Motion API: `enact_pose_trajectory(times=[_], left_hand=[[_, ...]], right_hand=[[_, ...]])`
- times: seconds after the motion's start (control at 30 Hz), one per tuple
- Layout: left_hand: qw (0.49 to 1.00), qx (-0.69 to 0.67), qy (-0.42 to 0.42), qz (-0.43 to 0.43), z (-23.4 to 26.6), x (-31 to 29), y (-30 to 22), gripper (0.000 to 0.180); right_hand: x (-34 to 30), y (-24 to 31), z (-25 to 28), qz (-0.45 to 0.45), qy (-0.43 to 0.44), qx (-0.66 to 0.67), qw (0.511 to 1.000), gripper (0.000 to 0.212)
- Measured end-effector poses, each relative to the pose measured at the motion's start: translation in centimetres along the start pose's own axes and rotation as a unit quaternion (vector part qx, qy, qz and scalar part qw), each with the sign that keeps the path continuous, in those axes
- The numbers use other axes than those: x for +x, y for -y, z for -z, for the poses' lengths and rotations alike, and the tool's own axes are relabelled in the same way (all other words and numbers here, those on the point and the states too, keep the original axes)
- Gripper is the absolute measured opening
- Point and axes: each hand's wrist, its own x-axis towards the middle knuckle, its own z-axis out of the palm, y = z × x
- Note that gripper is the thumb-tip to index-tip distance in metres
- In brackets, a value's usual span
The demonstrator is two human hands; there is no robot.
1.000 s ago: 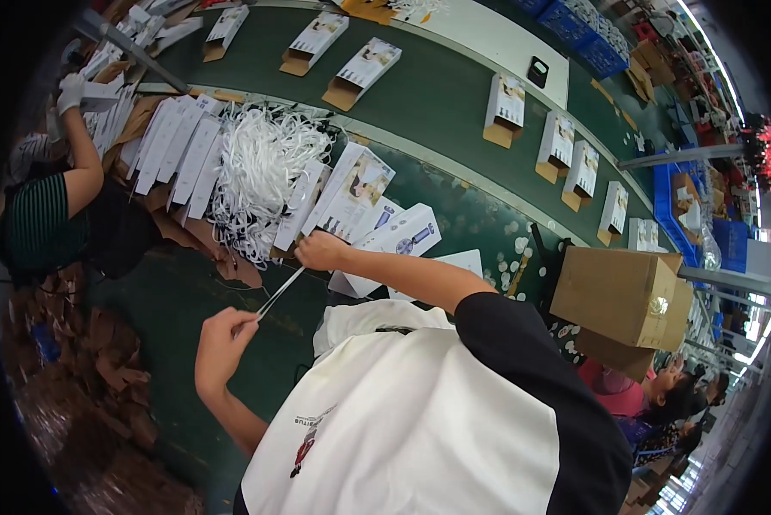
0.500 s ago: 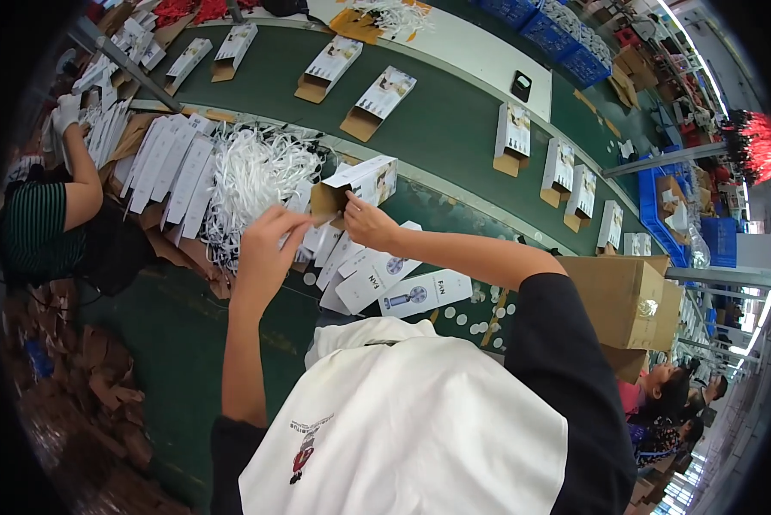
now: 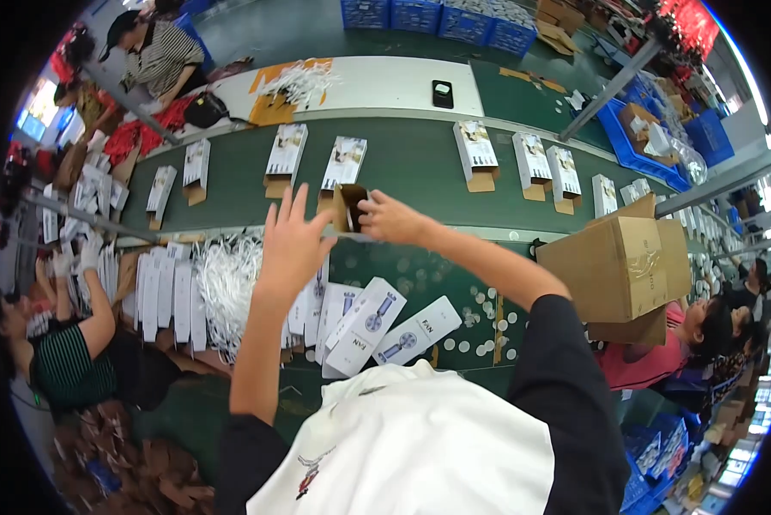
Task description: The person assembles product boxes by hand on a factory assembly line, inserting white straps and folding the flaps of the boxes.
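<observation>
My right hand (image 3: 391, 220) grips the edge of a small open carton (image 3: 347, 206), its fingers closed over the right wall. The carton's brown inside faces me, and its far part merges with another box behind it. My left hand (image 3: 293, 249) is raised beside the carton with the fingers spread and nothing in them. Its thumb is close to the carton; whether they touch I cannot tell. Below the hands lie several flat-looking white fan boxes (image 3: 370, 322), overlapping. A heap of white cords (image 3: 231, 287) is left of my left wrist.
Several boxes with open brown flaps stand on the green conveyor (image 3: 411, 163). A large brown carton (image 3: 595, 266) is at right. White discs (image 3: 464, 346) are scattered on the near surface. A co-worker (image 3: 72, 343) in green stripes handles white boxes at left. A phone-like black device (image 3: 442, 94) lies beyond.
The carton has moved away from me toward the conveyor with my right hand. My left hand has gone from pinched fingers to spread ones. The whole view has shifted as my head turned.
</observation>
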Motion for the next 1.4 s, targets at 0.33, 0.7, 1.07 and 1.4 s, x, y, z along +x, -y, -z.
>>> enact_pose_trajectory(times=[0.33, 0.7, 1.07, 1.4], left_hand=[[0.954, -0.251, 0.104, 0.128, -8.5, -11.9, 1.7, 0.018], [0.896, -0.153, 0.271, 0.317, -21.6, -25.3, 0.9, 0.073], [0.871, -0.441, -0.052, 0.208, -18.2, -24.9, -0.5, 0.019], [0.926, -0.221, -0.193, -0.238, -13.7, -19.3, -4.7, 0.017]], right_hand=[[-15.8, -10.4, -13.6, -0.198, 0.395, -0.040, 0.896, 0.018], [0.6, 17.9, -11.0, -0.180, 0.321, 0.308, 0.877, 0.080], [23.6, 20.4, -13.8, -0.193, 0.052, 0.360, 0.911, 0.035], [19.3, 16.8, -15.0, -0.321, 0.088, 0.420, 0.844, 0.011]])
